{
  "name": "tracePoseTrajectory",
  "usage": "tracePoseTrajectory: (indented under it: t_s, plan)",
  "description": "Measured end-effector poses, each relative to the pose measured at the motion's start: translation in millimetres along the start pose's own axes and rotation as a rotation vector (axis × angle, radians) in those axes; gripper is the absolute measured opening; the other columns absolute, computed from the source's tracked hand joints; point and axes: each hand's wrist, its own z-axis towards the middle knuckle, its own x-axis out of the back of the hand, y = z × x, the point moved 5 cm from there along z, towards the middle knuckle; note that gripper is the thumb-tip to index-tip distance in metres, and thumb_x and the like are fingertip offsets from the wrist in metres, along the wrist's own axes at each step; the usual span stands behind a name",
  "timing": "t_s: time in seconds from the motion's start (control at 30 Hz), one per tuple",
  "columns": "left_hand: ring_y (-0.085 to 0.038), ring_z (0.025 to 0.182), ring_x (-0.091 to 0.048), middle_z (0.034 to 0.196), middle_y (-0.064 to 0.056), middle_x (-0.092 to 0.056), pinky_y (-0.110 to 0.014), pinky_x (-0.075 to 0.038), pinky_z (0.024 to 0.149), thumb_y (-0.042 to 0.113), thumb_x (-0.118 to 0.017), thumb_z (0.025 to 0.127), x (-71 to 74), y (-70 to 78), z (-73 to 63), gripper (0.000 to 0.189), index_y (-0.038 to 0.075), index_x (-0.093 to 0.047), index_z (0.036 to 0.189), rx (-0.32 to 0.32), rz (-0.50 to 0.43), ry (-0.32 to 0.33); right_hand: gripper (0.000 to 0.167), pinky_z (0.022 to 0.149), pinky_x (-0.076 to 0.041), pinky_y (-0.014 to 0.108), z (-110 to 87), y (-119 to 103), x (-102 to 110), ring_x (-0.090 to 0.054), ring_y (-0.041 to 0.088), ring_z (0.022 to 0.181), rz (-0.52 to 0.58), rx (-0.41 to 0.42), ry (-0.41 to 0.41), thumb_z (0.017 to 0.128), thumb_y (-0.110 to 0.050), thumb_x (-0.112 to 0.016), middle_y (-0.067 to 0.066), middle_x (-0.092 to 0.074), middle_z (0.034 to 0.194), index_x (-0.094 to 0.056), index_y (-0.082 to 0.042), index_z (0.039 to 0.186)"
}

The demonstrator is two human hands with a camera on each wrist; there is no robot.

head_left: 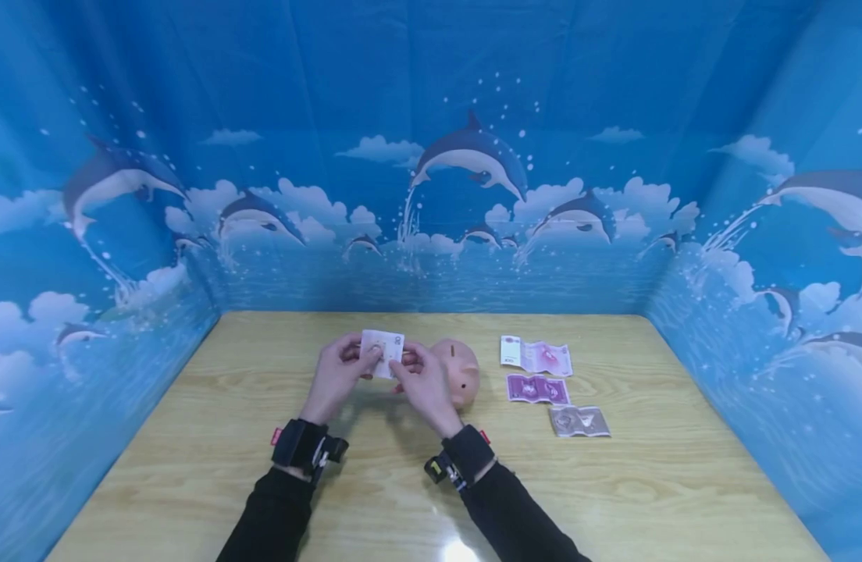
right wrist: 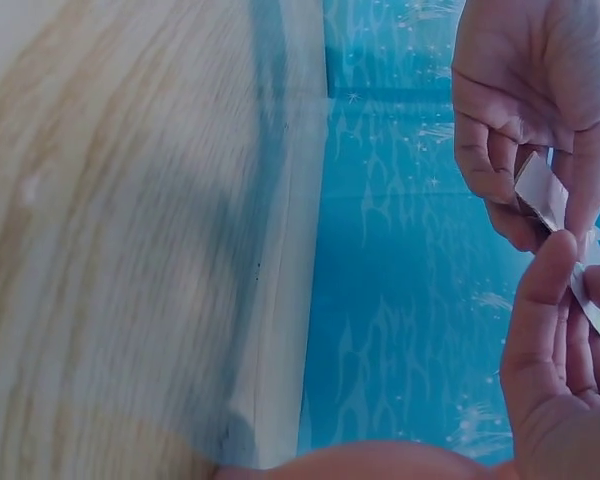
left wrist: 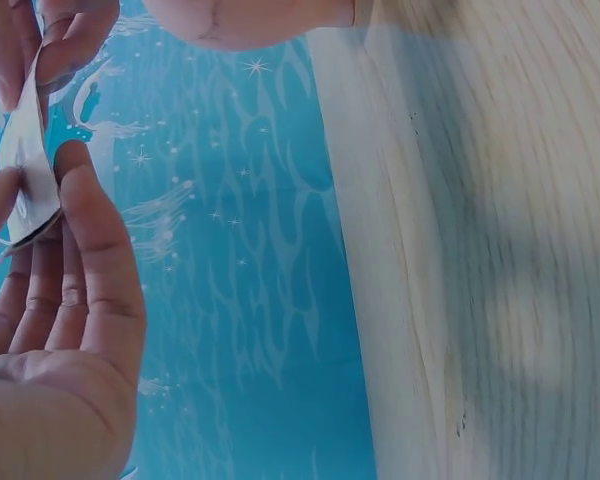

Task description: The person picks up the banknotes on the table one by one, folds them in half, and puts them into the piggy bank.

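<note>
A small pale banknote (head_left: 385,349) is held up above the table between both hands. My left hand (head_left: 334,376) pinches its left side between thumb and fingers. On the other side my right hand (head_left: 429,388) pinches its right edge. The note looks bent in the left wrist view, where the banknote (left wrist: 30,180) curves between the fingertips. Just behind and beside my right hand stands a pink piggy bank (head_left: 464,373), its dark slot on top; the hand hides part of it.
Right of the piggy bank lie three creased banknotes: a pink-and-white one (head_left: 539,356), a purple one (head_left: 537,389) and a grey-brown one (head_left: 579,421). They rest on a wooden table (head_left: 656,484). A blue dolphin-print curtain (head_left: 318,101) surrounds its back and sides.
</note>
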Motion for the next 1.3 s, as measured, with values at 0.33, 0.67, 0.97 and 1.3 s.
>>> tracePoseTrajectory:
  t_s: [0.33, 0.67, 0.97, 1.3]
  plan:
    - [-0.018, 0.078, -0.070, 0.100, -0.018, -0.068, -0.031, -0.062, 0.067, 0.019, -0.071, 0.091, -5.0, -0.9, 2.6, 0.036, 0.001, -0.061, 0.121, 0.003, -0.053, -0.041, 0.028, 0.057, -0.060, 0.029, -3.6, -7, 7, -0.065, 0.024, 0.074, -0.049, 0.000, 0.039, 0.094, -0.010, -0.064, 0.019, -0.067, 0.097, -0.062, 0.001, 0.119]
    - [-0.017, 0.088, -0.068, 0.115, -0.025, -0.067, -0.028, -0.061, 0.067, 0.019, -0.059, 0.099, -2.7, 2.6, -0.7, 0.031, -0.001, -0.061, 0.122, -0.042, -0.030, -0.033, 0.024, 0.057, -0.060, 0.034, -3.8, -9, 7, -0.065, 0.034, 0.075, -0.049, 0.010, 0.007, 0.093, -0.010, -0.065, 0.020, -0.068, 0.100, -0.063, 0.003, 0.113]
    - [-0.019, 0.091, -0.067, 0.118, -0.023, -0.067, -0.027, -0.060, 0.070, 0.019, -0.060, 0.098, -2.3, 1.0, -1.8, 0.034, 0.001, -0.060, 0.126, -0.010, -0.009, -0.042, 0.026, 0.055, -0.060, 0.039, -6.5, -17, 7, -0.061, 0.019, 0.071, -0.084, 0.040, -0.008, 0.093, -0.009, -0.065, 0.020, -0.066, 0.099, -0.062, 0.003, 0.116]
    - [-0.017, 0.087, -0.067, 0.110, -0.020, -0.070, -0.027, -0.059, 0.069, 0.020, -0.061, 0.097, -4.8, -1.7, -1.3, 0.029, 0.001, -0.063, 0.120, -0.027, 0.016, -0.049, 0.026, 0.053, -0.059, 0.040, -3.0, -16, 15, -0.060, 0.014, 0.070, -0.143, 0.054, 0.005, 0.092, -0.011, -0.067, 0.013, -0.068, 0.097, -0.064, -0.003, 0.117]
